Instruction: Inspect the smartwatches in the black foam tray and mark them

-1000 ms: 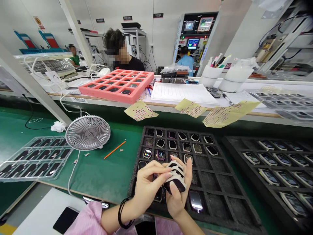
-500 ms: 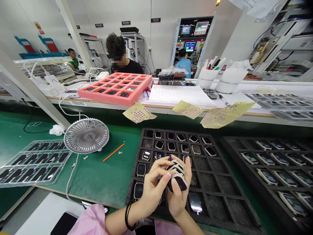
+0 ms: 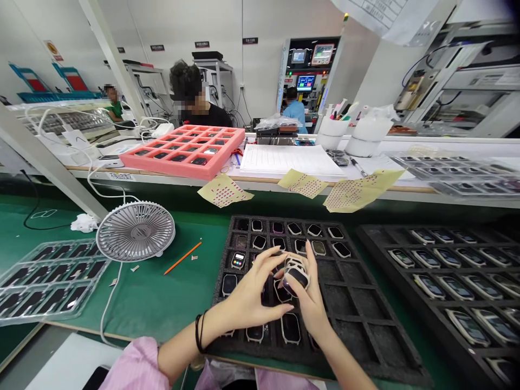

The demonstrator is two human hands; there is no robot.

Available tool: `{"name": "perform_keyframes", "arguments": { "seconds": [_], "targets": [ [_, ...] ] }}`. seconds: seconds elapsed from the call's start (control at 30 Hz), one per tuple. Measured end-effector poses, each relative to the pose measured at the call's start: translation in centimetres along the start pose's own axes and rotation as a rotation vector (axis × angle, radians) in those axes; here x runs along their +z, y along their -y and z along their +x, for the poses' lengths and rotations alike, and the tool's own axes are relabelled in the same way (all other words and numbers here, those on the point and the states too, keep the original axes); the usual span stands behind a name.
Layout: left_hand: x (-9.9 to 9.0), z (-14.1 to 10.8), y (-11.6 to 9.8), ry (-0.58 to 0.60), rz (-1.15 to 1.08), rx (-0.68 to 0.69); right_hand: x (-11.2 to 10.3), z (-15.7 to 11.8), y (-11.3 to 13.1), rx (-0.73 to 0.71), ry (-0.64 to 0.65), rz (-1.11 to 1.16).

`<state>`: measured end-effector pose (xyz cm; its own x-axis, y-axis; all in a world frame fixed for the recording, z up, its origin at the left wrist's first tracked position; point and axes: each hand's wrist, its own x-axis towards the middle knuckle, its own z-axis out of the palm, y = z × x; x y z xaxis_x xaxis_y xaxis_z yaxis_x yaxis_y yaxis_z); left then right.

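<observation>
Over the near middle of a dark foam tray [image 3: 400,338], my right hand [image 3: 312,295] grips a small stack of watch bodies [image 3: 296,275], its thumb across the lowest one. My left hand [image 3: 254,290] is beside the stack with thumb and fingers spread; its fingertips are close to the stack's upper left side, and whether they touch it is unclear. Watches lie in many of the tray's compartments, among them one with a lit screen [image 3: 238,260] at the left and one [image 3: 290,329] just below my hands. My hands hide several compartments.
A second dark tray of watches [image 3: 365,234] stands at the right. To the left are a grey fan [image 3: 136,231], an orange stick [image 3: 182,258] and a clear tray [image 3: 77,310]. A pink foam tray [image 3: 211,172] and papers [image 3: 290,160] lie on the shelf; people sit beyond.
The left thumb and fingers have spread away from the stack, which stays in the right hand. The right hand has tilted, and the whole view has shifted slightly.
</observation>
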<state>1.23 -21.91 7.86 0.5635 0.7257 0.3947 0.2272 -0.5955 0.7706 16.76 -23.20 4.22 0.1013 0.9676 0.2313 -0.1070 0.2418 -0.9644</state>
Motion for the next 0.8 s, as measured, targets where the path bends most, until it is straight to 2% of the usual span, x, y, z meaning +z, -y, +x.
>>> {"name": "perform_keyframes", "arguments": {
  "seconds": [0.1,0.17,0.3,0.4,0.57,0.73,0.8],
  "targets": [
    [0.5,1.6,1.4,0.05,0.217,0.073,-1.6,2.0,-0.1,-0.022,0.129,-0.151],
    [1.8,2.8,2.6,0.014,0.29,0.072,-2.1,3.4,-0.8,-0.056,0.169,-0.246],
    [4.4,5.2,5.2,-0.057,0.369,-0.022,-2.5,5.6,-3.3,-0.03,0.182,-0.313],
    [5.1,6.3,6.9,-0.043,0.411,-0.086,-2.7,6.5,-4.7,0.054,0.169,-0.297],
    [4.2,6.4,8.1,-0.058,0.368,-0.09,-3.5,6.6,-4.7,0.197,0.219,-0.101],
    [3.1,5.8,7.8,-0.111,0.203,-0.041,-4.6,6.9,-3.5,0.438,0.257,0.24],
    [3.1,5.6,7.6,-0.12,0.159,-0.026,-4.9,7.1,-3.2,0.512,0.32,0.335]
  ]
}}
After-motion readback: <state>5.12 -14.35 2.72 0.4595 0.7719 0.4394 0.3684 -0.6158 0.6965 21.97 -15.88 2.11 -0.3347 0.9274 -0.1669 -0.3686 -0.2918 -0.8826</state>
